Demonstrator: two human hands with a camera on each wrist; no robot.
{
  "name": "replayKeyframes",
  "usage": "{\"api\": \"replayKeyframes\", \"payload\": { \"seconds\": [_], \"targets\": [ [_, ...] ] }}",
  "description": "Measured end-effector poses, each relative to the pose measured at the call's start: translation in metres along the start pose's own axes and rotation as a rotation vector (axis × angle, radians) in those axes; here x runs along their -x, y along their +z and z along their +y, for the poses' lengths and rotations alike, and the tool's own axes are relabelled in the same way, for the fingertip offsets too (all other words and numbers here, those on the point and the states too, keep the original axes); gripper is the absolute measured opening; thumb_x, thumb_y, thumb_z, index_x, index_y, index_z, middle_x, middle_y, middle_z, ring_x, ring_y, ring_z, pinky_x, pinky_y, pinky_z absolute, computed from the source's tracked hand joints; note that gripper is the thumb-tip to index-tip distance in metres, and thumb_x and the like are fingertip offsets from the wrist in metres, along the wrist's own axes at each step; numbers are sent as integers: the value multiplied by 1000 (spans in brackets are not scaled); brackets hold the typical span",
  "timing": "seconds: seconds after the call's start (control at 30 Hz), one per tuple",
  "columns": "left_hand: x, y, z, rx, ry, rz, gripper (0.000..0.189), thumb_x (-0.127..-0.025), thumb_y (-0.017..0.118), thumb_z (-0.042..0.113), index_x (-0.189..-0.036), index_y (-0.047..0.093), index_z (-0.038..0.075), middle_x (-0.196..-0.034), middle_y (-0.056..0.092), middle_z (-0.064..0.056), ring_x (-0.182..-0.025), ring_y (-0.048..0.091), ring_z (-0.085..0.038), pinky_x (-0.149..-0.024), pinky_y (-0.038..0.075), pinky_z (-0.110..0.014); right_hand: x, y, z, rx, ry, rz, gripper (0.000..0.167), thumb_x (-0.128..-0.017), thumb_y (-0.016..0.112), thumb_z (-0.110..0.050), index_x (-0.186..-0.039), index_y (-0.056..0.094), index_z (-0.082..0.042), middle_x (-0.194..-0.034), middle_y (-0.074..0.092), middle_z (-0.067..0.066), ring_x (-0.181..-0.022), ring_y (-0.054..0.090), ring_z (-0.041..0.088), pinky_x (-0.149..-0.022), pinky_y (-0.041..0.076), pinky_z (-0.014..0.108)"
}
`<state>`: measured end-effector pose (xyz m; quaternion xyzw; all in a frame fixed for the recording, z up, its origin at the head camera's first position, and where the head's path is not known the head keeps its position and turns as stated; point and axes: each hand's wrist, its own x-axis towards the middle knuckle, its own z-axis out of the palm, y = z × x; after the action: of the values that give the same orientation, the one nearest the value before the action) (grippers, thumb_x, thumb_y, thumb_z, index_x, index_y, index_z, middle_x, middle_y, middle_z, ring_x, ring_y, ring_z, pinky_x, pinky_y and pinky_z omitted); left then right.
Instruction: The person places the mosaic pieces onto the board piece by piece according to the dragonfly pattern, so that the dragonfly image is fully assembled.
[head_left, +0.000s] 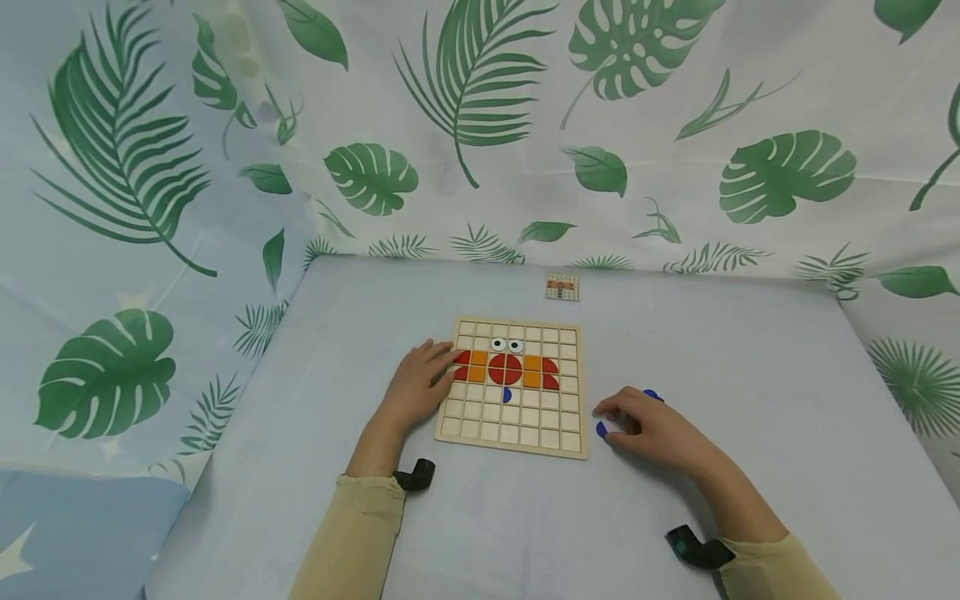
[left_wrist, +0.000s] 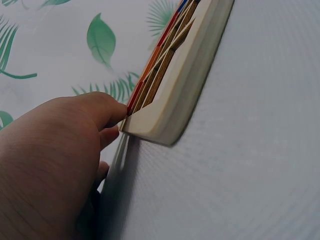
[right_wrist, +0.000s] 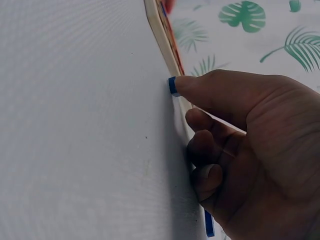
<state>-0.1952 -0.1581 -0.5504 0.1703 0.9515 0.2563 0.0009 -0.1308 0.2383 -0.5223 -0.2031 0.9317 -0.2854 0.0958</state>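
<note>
A square wooden grid board [head_left: 487, 422] lies on the table, bearing red and orange pieces, two eye discs and a blue half-round piece [head_left: 507, 395]. My left hand [head_left: 415, 386] rests at the board's left edge, fingers extended, fingertips touching the rim by a red piece [left_wrist: 135, 97]. Right of the board, my right hand [head_left: 651, 427] has its thumb tip against a small blue piece [right_wrist: 173, 86] at the tabletop. In the head view a gap shows between index finger and that piece; the other fingers are loosely bent. More blue pieces [head_left: 652, 394] lie partly hidden behind this hand.
A small pattern card [head_left: 562, 286] with a similar design lies beyond the board. The pale cloth-covered table [head_left: 495, 525] runs back to a leaf-print curtain [head_left: 517, 200]. Dark camera mounts [head_left: 697, 548] sit on both wrists.
</note>
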Motion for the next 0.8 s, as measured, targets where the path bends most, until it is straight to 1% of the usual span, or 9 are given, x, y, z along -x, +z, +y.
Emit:
{"api": "replayKeyframes", "payload": {
  "seconds": [0.13, 0.3, 0.4, 0.53, 0.67, 0.8],
  "targets": [
    [0, 0, 0, 3, -8, -8, 45, -103, 49, 31, -147, 49, 24, -155, 44, 0, -151, 27, -30, -126, 17, -49, 0, 1, 2, 27, -19, 5, 28, -85, 76, -18, -111, 67, -25, -102, 58, -11, -81, 48, 3, -67, 46, 19],
    [-1, 0, 0, 5, -3, -6, 45, -102, 49, 30, -147, 50, 23, -154, 45, -1, -150, 27, -31, -126, 17, -50, -1, 3, 3, 53, -23, 37, 22, -86, 75, -19, -106, 67, -24, -100, 59, -12, -82, 50, 3, -70, 48, 20],
    [0, 0, 0, 9, -1, -2, 45, -102, 49, 30, -147, 50, 23, -154, 45, -1, -150, 27, -31, -126, 17, -50, -2, 4, 3, 74, -6, 52, 22, -86, 75, -22, -106, 66, -23, -98, 59, -11, -84, 50, 4, -73, 49, 22],
    [-1, 0, -1, 13, -6, -7, 45, -103, 49, 30, -147, 49, 24, -155, 44, 0, -151, 26, -30, -126, 16, -49, -1, 5, 3, 80, 15, 56, 26, -84, 77, -26, -107, 65, -22, -97, 58, -11, -86, 50, 6, -73, 49, 24],
    [-1, 1, -2, 12, -9, -11, 45, -103, 49, 31, -147, 49, 24, -155, 43, 0, -151, 26, -29, -126, 16, -48, -1, 5, 2, 89, 10, 52, 26, -84, 77, -26, -107, 65, -22, -98, 58, -10, -85, 50, 6, -73, 49, 24],
    [0, 1, -1, 7, -3, -2, 44, -103, 49, 31, -147, 50, 24, -155, 44, 0, -151, 27, -30, -126, 17, -49, -2, 6, 2, 105, 10, 57, 23, -86, 76, -26, -106, 65, -21, -98, 58, -11, -84, 50, 5, -72, 49, 23]
  ]
}}
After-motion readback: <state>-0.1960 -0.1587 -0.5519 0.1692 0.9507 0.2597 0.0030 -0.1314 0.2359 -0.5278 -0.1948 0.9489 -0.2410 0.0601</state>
